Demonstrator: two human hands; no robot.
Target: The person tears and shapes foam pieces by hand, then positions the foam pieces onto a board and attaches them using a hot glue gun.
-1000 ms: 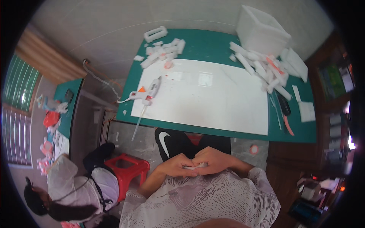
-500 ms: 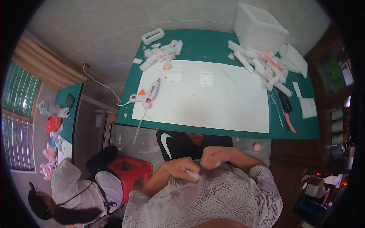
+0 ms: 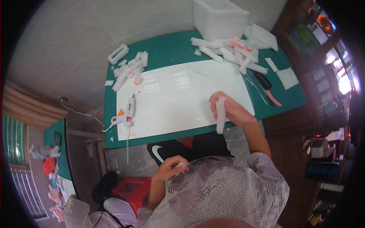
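My right hand is raised over the near edge of the white board, its fingers closed on a long white foam strip that hangs downward. Lower, by my shirt front, my left hand is curled round a small white foam piece, mostly hidden by the fingers. A white hot glue gun with an orange trigger lies on the board's left side, a clear glue stick poking out past the table edge.
The green table carries loose foam scraps at left and a foam pile at right, before a foam box. A black-and-pink cutting tool lies right. A seated person is at lower left, near a red stool.
My hands have moved apart. The right one has gone up and forward over the board with the foam strip, while the left stays low. The whole view has shifted and turned.
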